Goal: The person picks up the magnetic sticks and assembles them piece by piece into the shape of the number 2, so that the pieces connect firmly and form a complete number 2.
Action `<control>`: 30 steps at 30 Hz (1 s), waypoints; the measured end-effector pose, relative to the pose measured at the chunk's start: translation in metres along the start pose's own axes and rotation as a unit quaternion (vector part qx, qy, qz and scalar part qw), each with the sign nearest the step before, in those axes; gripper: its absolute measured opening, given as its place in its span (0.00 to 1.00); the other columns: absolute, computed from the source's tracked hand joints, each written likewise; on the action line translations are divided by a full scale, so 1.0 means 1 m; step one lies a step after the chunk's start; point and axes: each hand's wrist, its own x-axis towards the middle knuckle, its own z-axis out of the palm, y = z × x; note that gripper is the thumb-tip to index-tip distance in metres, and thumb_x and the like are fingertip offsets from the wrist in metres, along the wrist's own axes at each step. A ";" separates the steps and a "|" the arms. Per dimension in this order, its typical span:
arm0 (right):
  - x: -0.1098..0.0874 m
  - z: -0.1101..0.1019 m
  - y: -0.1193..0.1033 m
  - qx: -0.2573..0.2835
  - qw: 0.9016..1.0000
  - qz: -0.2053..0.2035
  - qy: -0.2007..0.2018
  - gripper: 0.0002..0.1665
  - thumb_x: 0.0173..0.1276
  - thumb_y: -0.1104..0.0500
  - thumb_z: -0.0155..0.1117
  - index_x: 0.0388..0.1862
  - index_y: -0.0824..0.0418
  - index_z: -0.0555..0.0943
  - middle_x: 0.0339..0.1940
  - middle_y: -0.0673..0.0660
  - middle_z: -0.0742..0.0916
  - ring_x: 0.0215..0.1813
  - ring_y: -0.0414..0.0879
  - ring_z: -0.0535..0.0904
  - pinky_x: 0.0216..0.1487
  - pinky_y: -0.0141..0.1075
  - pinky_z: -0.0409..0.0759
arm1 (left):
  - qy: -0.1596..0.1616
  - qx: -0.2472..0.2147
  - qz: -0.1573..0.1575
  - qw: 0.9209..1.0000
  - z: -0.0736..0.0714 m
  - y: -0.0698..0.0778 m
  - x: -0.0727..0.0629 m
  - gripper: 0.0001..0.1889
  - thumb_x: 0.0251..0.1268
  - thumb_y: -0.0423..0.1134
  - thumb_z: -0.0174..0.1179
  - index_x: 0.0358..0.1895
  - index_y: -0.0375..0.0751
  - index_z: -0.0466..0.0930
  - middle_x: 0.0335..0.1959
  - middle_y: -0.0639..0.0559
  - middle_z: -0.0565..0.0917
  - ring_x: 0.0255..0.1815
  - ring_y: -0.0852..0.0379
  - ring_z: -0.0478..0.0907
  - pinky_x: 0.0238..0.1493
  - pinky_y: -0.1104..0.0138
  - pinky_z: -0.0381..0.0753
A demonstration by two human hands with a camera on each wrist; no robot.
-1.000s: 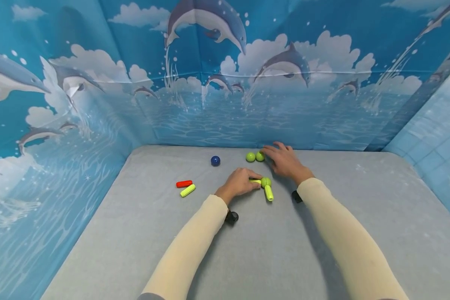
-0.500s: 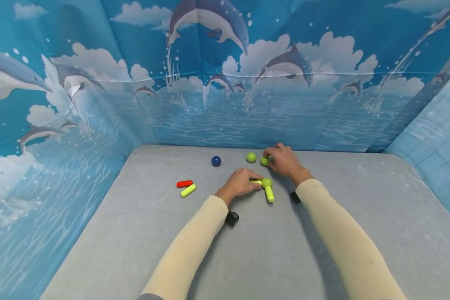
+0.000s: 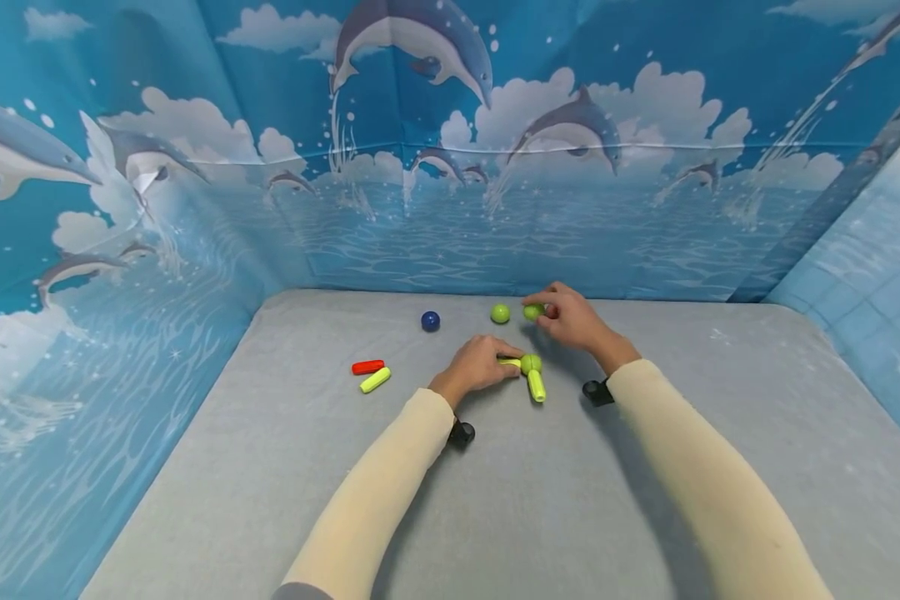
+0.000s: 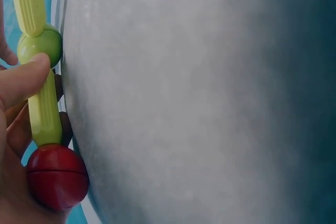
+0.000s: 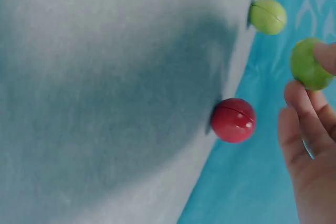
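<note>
nearest are two cream sleeves (image 3: 367,492), then the left hand (image 3: 477,363), its thumb and fingers gripping a yellow rod (image 4: 44,116) that joins a green joint ball (image 3: 531,364) at one end and a red end ball (image 4: 58,177) at the other; a second yellow rod (image 3: 536,387) runs from the joint. well to the left, a red rod (image 3: 367,367) and a loose yellow rod (image 3: 376,381) lie close together on the grey table (image 3: 532,500). farther off sits a blue ball (image 3: 431,321); beyond, the right hand (image 3: 576,321) pinches a green ball (image 3: 532,312) beside another green one (image 3: 500,313). last comes a dolphin backdrop (image 3: 495,233).
</note>
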 end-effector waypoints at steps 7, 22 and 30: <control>-0.022 -0.011 -0.007 0.057 0.998 0.027 -0.005 0.17 0.71 0.66 0.58 0.57 0.63 0.78 0.46 0.64 0.77 0.41 0.53 0.69 0.41 0.44 0.69 | -0.002 0.001 -0.009 1.000 0.002 0.002 -0.002 0.17 0.66 0.47 0.65 0.57 0.55 0.84 0.58 0.57 0.85 0.63 0.57 0.79 0.65 0.62 0.76; -0.108 -0.035 -0.033 0.067 0.996 -0.002 -0.065 0.20 0.65 0.67 0.67 0.56 0.66 0.78 0.53 0.62 0.83 0.50 0.53 0.83 0.51 0.46 0.84 | 0.004 -0.021 -0.015 1.000 -0.002 0.000 -0.001 0.18 0.66 0.45 0.66 0.58 0.54 0.84 0.58 0.56 0.85 0.64 0.56 0.79 0.65 0.61 0.76; -0.138 -0.032 -0.026 0.076 0.994 0.032 -0.065 0.22 0.61 0.68 0.69 0.55 0.66 0.79 0.52 0.61 0.84 0.51 0.54 0.84 0.50 0.44 0.84 | -0.003 -0.022 -0.011 1.000 -0.003 0.001 0.001 0.18 0.66 0.45 0.66 0.58 0.53 0.84 0.59 0.55 0.85 0.66 0.55 0.77 0.67 0.61 0.75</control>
